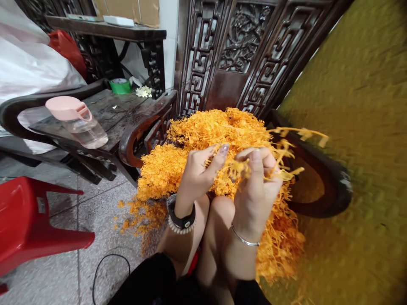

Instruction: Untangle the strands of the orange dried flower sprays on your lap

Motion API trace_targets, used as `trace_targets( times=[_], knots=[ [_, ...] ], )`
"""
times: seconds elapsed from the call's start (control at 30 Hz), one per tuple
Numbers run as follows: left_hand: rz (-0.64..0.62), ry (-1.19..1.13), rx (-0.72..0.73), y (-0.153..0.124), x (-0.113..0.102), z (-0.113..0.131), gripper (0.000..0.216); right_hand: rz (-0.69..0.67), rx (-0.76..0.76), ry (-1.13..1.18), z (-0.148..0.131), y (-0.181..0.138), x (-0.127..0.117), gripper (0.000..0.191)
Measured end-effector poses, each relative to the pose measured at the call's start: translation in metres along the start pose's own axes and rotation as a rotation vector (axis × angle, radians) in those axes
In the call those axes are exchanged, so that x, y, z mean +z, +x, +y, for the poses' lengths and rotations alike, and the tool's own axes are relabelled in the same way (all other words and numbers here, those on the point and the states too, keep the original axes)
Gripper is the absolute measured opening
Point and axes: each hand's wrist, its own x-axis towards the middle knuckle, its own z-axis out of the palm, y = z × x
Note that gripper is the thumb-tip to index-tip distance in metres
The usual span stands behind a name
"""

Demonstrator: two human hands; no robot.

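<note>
My right hand (259,182) is closed around several thin, branching orange plastic sprigs (284,154), which stick out past its fingers on the right. A small cluster of orange pieces (237,169) shows at its fingertips, between the two hands. Just to the left, my left hand (202,169) has its thumb and forefinger pinched together; whatever is between them is too small to make out. Both hands are raised above my knees, in front of a large heap of the same orange plastic pieces (216,127).
A dark carved wooden chair (133,144) stands on the left, bearing a clear bottle with a pink lid (82,123) and a green tape roll (120,86). A red plastic stool (19,212) is at far left. Loose orange bits (136,222) and a black cable (101,264) lie on the floor.
</note>
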Motion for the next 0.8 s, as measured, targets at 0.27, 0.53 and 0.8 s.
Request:
trace_targets(
  times=[0.27,0.53,0.8],
  knots=[
    [0.039,0.062,0.002,0.0019,0.0057,-0.0088,0.034,0.158,0.046,-0.057,-0.0008,0.0019,0.0008,0.023],
    [-0.022,0.073,-0.001,0.0030,0.0023,-0.0101,0.031,0.123,0.108,0.015,0.0015,0.0055,-0.0041,0.012],
    [-0.040,0.060,0.002,0.0005,0.0086,-0.0085,0.045,0.110,0.174,-0.046,0.0036,0.0071,-0.0083,0.019]
  ],
)
